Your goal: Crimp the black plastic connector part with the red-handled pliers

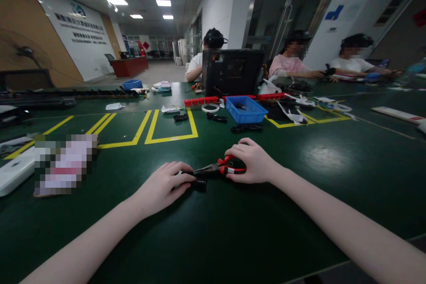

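Note:
My right hand (pixel 251 159) is closed round the red and black handles of needle-nose pliers (pixel 229 169). Their metal jaws point left, and the tips reach the fingers of my left hand (pixel 166 186). That hand rests low over the green table, its fingers curled on a small black part (pixel 200 183). Much of the part is hidden under my fingers, so its exact kind does not show. Whether the jaws grip the part or only touch it, I cannot tell.
Ahead stand a blue bin (pixel 245 111) and a black monitor (pixel 233 71). Black parts (pixel 246 128), a white tape roll (pixel 210 108) and red power strips (pixel 201 101) lie nearby. At left are a white device (pixel 20 168) and a blurred pink item (pixel 68 164). Several people sit across the table.

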Tool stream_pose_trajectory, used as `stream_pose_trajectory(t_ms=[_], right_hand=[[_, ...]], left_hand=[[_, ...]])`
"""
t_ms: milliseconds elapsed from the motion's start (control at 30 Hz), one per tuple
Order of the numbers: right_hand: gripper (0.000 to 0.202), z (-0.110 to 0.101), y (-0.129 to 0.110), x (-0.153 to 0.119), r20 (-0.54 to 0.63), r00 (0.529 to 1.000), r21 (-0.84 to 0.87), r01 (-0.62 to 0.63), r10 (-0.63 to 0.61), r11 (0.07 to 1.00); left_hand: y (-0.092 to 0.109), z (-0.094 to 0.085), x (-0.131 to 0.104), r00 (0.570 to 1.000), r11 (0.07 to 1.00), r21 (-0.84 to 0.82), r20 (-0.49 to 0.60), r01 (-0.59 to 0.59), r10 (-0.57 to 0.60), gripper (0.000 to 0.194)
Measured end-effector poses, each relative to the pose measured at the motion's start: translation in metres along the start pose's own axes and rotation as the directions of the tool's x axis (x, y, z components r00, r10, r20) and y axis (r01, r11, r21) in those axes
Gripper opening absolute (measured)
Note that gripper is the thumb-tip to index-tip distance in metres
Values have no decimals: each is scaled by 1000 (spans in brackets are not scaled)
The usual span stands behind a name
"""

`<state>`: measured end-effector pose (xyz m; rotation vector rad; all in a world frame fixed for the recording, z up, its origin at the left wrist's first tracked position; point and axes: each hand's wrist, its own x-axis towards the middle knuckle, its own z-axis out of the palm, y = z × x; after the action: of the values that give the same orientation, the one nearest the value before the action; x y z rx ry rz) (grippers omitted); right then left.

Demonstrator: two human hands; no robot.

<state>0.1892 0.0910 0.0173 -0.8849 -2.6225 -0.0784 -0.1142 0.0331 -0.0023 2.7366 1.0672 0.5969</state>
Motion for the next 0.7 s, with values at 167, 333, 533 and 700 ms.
stream_pose_trajectory(t_ms=[167,333,533,700], right_hand=[[44,3,2,0,-11,1000,-1,2,-2,1000],[46,7,3,1,18,1000,0,-2,2,1000],[46,10,6,2,38,998,34,-42,41,999],[45,11,7,2,41,997,61,-61,59,996]], left_hand=[[5,2,0,1000,1000,12,-14,14,-14,18],[12,5,1,999,999,-28,21,35,-35,16],[16,8,2,993,967,-226,67,114,-101,18],[18,8,2,972,918,-328,144,222,-184,11]])
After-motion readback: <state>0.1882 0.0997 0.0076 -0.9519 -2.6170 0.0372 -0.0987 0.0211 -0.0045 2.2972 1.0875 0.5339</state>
